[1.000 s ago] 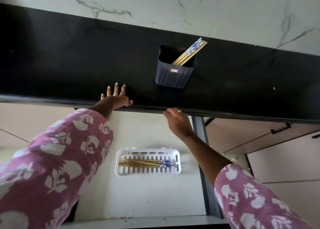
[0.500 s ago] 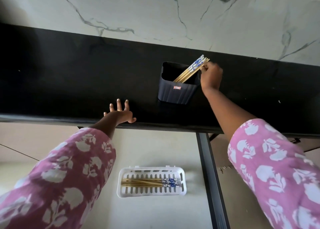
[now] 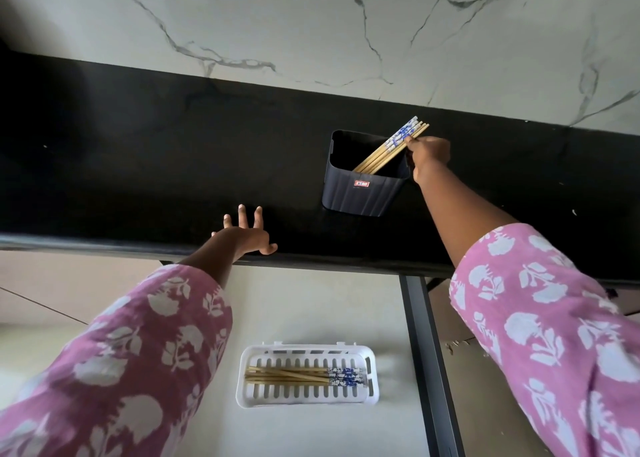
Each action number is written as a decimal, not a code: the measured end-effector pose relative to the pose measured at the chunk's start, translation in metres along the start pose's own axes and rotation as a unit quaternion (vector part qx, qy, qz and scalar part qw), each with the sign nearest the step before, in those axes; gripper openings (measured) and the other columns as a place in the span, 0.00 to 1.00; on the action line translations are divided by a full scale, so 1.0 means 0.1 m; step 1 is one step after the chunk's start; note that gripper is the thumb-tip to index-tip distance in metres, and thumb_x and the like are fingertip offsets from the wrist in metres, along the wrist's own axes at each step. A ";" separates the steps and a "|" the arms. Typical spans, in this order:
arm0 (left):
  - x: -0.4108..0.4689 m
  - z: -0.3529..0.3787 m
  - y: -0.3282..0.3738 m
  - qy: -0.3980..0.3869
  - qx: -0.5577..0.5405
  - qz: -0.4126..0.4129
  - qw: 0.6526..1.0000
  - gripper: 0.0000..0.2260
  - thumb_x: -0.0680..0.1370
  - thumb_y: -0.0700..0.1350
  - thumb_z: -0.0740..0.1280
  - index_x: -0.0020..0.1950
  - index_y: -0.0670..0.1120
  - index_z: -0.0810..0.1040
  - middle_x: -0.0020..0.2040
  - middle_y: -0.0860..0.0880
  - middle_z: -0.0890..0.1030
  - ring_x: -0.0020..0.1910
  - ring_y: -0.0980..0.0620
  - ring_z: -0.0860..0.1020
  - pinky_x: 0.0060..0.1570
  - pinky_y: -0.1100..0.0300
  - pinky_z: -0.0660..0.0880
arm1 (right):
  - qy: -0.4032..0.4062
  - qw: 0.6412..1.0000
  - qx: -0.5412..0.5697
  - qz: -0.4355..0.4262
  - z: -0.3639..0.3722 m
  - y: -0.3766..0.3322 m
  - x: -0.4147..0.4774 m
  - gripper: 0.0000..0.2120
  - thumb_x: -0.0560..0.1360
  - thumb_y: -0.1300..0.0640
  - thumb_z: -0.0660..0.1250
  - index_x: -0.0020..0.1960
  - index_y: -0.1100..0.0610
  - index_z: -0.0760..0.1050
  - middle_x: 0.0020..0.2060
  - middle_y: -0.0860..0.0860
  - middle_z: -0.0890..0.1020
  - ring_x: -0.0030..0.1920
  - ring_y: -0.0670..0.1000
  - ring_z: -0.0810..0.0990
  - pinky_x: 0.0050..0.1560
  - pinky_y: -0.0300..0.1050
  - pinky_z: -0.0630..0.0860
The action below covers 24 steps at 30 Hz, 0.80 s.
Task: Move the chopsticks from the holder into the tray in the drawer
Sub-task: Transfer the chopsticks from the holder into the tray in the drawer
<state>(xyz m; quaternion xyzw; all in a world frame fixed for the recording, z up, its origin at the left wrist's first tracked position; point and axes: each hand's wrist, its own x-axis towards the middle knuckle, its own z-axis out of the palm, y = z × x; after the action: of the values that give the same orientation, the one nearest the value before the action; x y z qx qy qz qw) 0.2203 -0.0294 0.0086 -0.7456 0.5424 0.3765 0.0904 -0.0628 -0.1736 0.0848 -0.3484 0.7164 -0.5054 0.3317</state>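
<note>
A dark ribbed holder point(image 3: 363, 193) stands on the black counter point(image 3: 138, 145). Several wooden chopsticks point(image 3: 391, 148) with blue-and-white ends lean out of it toward the upper right. My right hand point(image 3: 429, 155) is at the holder's right rim, and its fingers pinch the chopsticks near their patterned ends. My left hand point(image 3: 244, 236) rests with spread fingers on the counter's front edge, left of the holder. Below, in the open drawer point(image 3: 311, 304), a white slotted tray point(image 3: 372, 384) holds several more chopsticks point(image 3: 304, 376) lying flat.
A marbled white wall point(image 3: 346, 23) rises behind the counter. A dark drawer rail point(image 3: 426, 352) runs along the drawer's right side. Beige cabinet fronts point(image 3: 52, 283) lie to the left and right below the counter.
My right hand rose from the counter's front edge to the holder and took hold of the chopsticks. My left hand stayed on the counter edge.
</note>
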 end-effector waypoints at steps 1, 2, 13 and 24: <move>0.00 0.00 0.00 0.000 0.002 -0.001 1.000 0.36 0.80 0.54 0.60 0.77 0.55 0.37 0.77 0.49 0.33 0.75 0.39 0.34 0.73 0.38 0.45 | 0.003 1.000 0.005 0.000 0.00 0.00 0.00 0.12 0.71 0.62 0.71 0.53 0.66 0.79 0.51 0.61 0.83 0.48 0.54 0.82 0.53 0.46 0.79; 0.01 0.00 0.00 0.001 0.004 -0.002 1.000 0.36 0.80 0.54 0.60 0.77 0.55 0.37 0.77 0.49 0.33 0.75 0.39 0.34 0.73 0.38 0.45 | 0.010 1.000 0.005 -0.005 -0.01 0.00 0.00 0.12 0.72 0.62 0.71 0.53 0.66 0.79 0.50 0.62 0.83 0.48 0.55 0.83 0.53 0.47 0.80; 0.03 0.15 0.02 0.058 0.067 -0.039 0.995 0.32 0.79 0.61 0.55 0.78 0.57 0.43 0.79 0.50 0.43 0.77 0.40 0.41 0.72 0.39 0.44 | 0.083 0.990 0.045 -0.103 -0.31 -0.28 -0.17 0.10 0.77 0.61 0.64 0.52 0.67 0.77 0.42 0.58 0.81 0.41 0.54 0.84 0.43 0.47 0.83; -0.07 0.19 0.03 0.076 0.078 -0.042 0.993 0.29 0.80 0.63 0.50 0.78 0.56 0.47 0.79 0.49 0.49 0.78 0.40 0.45 0.73 0.41 0.45 | 0.110 0.961 0.110 -0.230 -0.86 -0.78 -0.53 0.06 0.77 0.62 0.63 0.47 0.63 0.77 0.44 0.59 0.83 0.44 0.53 0.84 0.41 0.38 0.82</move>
<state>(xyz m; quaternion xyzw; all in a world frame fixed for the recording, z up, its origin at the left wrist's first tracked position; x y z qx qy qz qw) 0.2083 -0.0151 0.0001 -0.7846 0.5440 0.2708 0.1227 -0.0930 -0.1065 0.1886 -0.4075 0.5885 -0.6791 0.1625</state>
